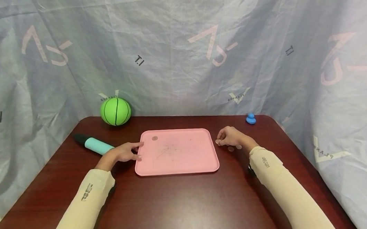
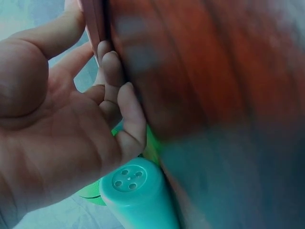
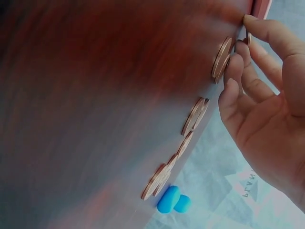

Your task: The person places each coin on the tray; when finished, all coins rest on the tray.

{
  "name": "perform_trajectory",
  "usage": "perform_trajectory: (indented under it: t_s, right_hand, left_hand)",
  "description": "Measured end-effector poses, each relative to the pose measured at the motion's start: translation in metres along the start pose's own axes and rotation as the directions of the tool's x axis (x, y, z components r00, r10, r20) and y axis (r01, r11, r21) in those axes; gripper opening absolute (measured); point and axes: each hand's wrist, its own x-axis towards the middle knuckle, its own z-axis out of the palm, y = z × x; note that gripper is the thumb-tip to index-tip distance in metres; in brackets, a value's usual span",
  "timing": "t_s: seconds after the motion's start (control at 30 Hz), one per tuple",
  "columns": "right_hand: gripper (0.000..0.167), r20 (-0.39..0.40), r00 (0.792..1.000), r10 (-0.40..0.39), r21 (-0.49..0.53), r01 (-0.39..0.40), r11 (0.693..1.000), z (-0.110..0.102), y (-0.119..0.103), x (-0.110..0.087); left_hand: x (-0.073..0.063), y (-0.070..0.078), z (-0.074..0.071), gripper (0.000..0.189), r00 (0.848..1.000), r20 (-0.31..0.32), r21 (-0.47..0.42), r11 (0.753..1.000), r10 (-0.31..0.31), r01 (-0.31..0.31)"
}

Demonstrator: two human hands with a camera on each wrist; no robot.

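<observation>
On the table [image 1: 182,208], nearer its far edge, I see a pink tray [image 1: 186,159]; the left hand [image 1: 124,153], loosely spread, touches its left edge, maybe to steady it. Near the tray's right edge, the right hand [image 1: 232,137] pinches a coin [image 1: 217,141] by fingertip, perhaps because it's thin.

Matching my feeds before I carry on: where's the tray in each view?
Head: tray in the middle, just below centre.
Left wrist: tray at the top, left of centre, edge-on.
Right wrist: tray only a sliver at the top, towards the right.
Shared landmark: table, in all three.
</observation>
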Motion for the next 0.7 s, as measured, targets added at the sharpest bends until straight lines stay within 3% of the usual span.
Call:
perform_trajectory:
  t_s: [0.23,0.43,0.7]
  right_hand:
    - [0.017,-0.078,0.997,-0.005,0.008,0.005,1.000,0.001,-0.005,0.002]
    - [0.017,-0.158,0.987,-0.024,0.021,0.027,0.999,0.002,-0.021,0.008]
    - [0.018,-0.230,0.973,0.006,0.029,0.001,1.000,0.005,-0.044,0.023]
  left_hand:
    - [0.000,0.000,0.000,0.072,1.000,-0.004,0.002,1.000,0.000,0.000]
    - [0.000,-0.001,-0.001,0.072,1.000,0.000,-0.001,1.000,0.003,-0.003]
    - [-0.002,0.001,-0.001,0.073,1.000,0.014,-0.005,1.000,-0.004,0.004]
